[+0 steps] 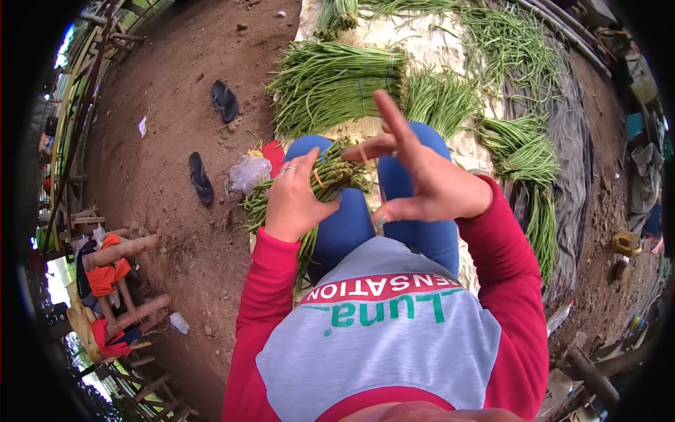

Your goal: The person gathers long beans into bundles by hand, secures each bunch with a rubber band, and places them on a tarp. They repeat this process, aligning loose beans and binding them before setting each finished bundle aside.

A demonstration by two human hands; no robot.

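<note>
The large bundle of long, thin green pods [330, 81], bound with a narrow blue tie, lies on a cream-coloured sheet [422, 43]; on the wearer's side of this large bundle, over legs in tight blue cloth [344, 235], is a smaller bundle of green pods with brownish ends [337, 172]; the left hand [292, 200], a ring on one finger, is wrapped around that smaller bundle and grips it, beside a thin orange band [318, 178] that circles the pods; the right hand [430, 179], also on the wearer's side of the large bundle, has its thumb and index finger spread wide; a slim tan loop [363, 153] shows at its fingers, near the brownish ends, though I cannot tell exactly how it is hooked.

Just right of the large bundle lies a looser sheaf of green pods [439, 102]; farther right, a pinched green bunch [522, 151], with a dark plastic-looking sheet [573, 158] beyond; to the upper right spreads a heap of loose green pods [510, 42]; left of the large bundle, on brown soil [158, 98], are two black thong sandals [225, 100]; below its left end sit a flat red scrap [273, 155] and a crumpled clear plastic bag [249, 173].
</note>
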